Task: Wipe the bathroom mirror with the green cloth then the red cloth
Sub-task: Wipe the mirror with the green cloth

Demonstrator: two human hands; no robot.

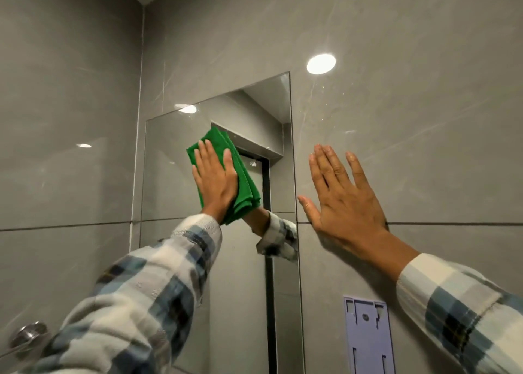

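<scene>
A frameless mirror hangs on the grey tiled wall, reflecting a doorway and my sleeve. A folded green cloth lies flat against the mirror's upper middle. My left hand presses on it with the palm, fingers pointing up. To the right of the mirror's edge, my right hand rests flat on the wall tile with fingers spread and nothing in it. No red cloth is in view.
A lilac plastic wall bracket is fixed below my right hand. A chrome knob sticks out at the lower left. A corner of the room runs up the left of the mirror. Ceiling lights glare on the tiles.
</scene>
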